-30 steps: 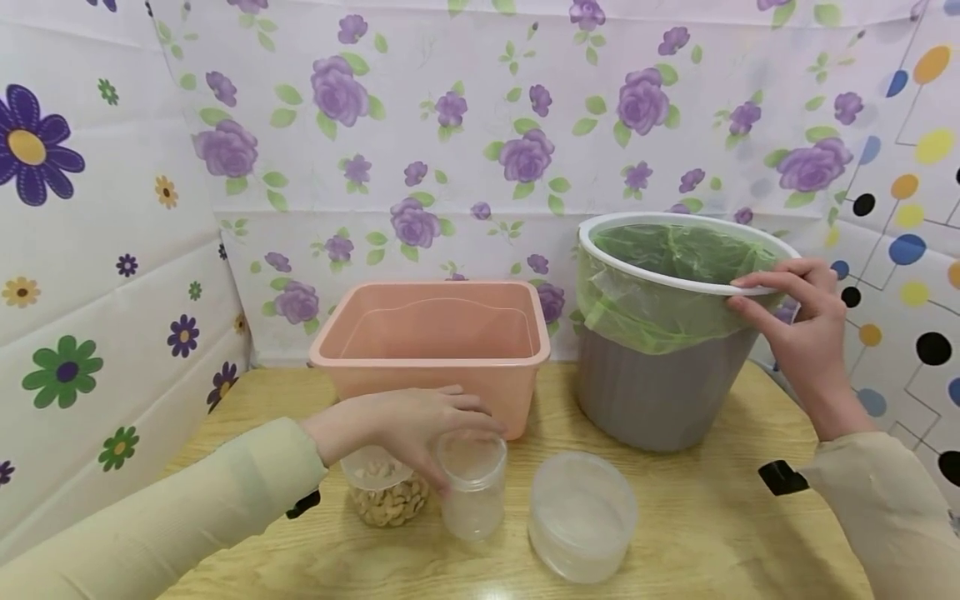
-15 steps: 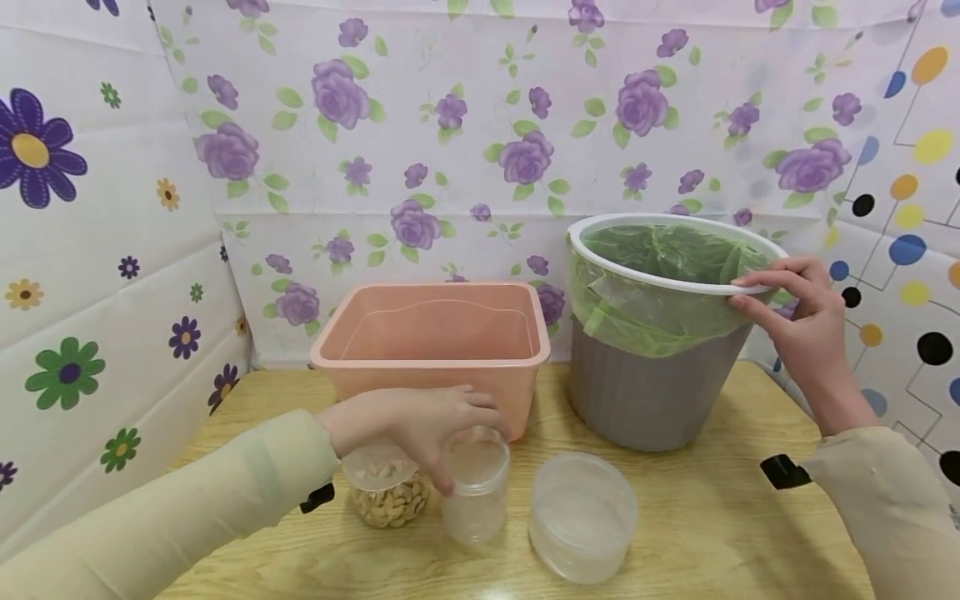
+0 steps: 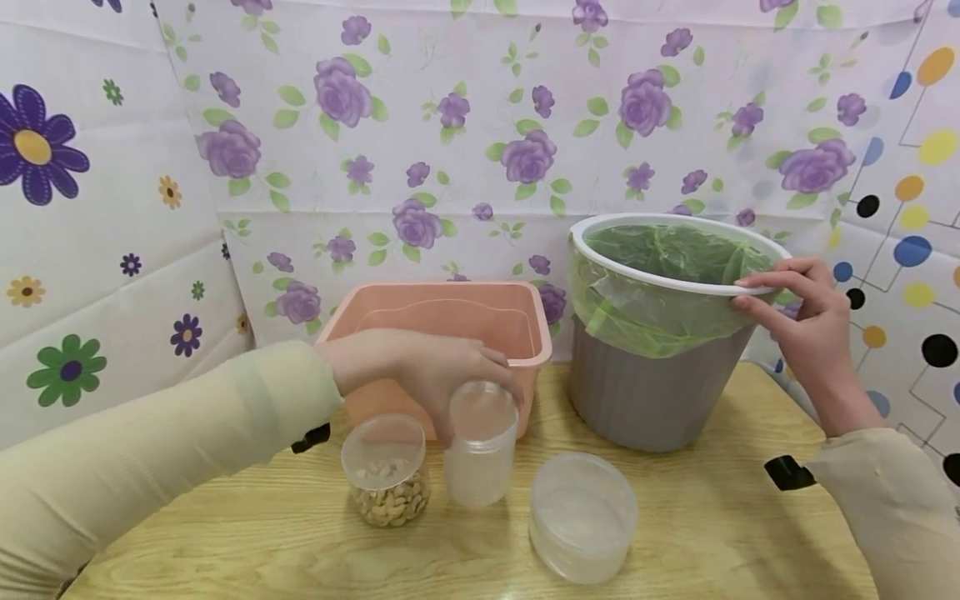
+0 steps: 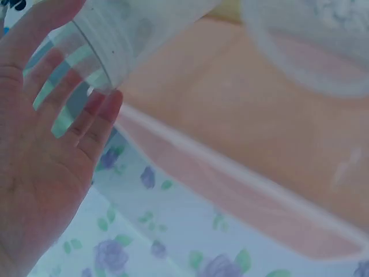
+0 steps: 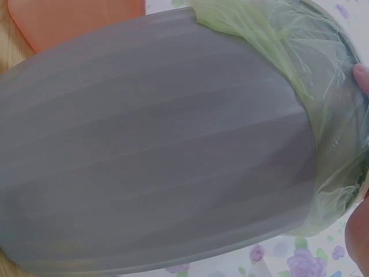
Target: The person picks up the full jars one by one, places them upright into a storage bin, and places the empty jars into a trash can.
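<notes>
My left hand (image 3: pixel 442 371) grips a tall clear plastic jar (image 3: pixel 480 475) around its lidded top, in front of the pink bin (image 3: pixel 431 364). The left wrist view shows the fingers curled about the jar's neck (image 4: pixel 106 49). With thumb and fingers my right hand (image 3: pixel 806 312) pinches the white rim of a grey trash can (image 3: pixel 648 392), which is lined with a green plastic bag (image 3: pixel 637 317). In the right wrist view only fingertips (image 5: pixel 361 75) show at the rim, and the can's grey side fills the picture.
A clear jar of cashews (image 3: pixel 390 487) stands left of the held jar. To the right is a wide, low clear container (image 3: pixel 583 521). All are on a wooden table (image 3: pixel 697 517), with flowered cloth (image 3: pixel 465 125) behind.
My left hand has raised the tall jar and moved it back toward the pink bin, uncovering the cashew jar. Earlier the trash can shifted slightly left; my right hand stays on its rim.
</notes>
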### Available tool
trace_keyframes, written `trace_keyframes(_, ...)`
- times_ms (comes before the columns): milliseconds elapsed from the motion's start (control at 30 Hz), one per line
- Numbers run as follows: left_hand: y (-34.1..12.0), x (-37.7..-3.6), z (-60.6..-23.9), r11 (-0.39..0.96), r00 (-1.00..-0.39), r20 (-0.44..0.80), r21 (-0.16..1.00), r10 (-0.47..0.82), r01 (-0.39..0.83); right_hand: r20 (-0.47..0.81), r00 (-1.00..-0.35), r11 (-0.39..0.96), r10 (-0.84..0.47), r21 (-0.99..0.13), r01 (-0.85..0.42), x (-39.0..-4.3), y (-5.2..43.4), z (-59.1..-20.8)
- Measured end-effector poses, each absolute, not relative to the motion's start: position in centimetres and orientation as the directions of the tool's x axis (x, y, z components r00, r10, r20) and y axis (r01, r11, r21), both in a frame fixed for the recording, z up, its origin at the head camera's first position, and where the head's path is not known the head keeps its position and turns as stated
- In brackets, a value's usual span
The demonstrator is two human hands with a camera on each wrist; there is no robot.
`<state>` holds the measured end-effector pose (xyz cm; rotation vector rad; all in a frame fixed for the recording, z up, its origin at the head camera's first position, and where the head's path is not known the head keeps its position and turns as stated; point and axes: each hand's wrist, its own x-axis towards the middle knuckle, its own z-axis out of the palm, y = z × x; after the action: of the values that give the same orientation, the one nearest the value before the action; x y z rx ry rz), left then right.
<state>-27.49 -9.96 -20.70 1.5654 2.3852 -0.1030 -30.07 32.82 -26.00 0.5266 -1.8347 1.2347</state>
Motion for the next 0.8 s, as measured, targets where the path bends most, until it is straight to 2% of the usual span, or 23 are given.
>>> trace_keyframes(233,-9.0,-27.7,-16.4,0.429,-0.387,-0.292,0.093,0.875,0.899,0.803,-0.585,0.445,0.115,-0.568,-0.692,-30.0,32.8,-25.9)
trace_keyframes(467,-8.3,-26.9,-12.0,0.444,-0.415,-0.227,0.094,0.881,0.891,0.804,-0.583,0.435,0.117,-0.569,-0.698,-30.0,32.9,-25.8)
trace_keyframes(800,-7.9,-27.3,-7.3,0.501,-0.495,-0.108,0.037,0.862,0.865,0.787,-0.605,0.449,0.118,-0.586,-0.675,-29.9,32.9,-25.8)
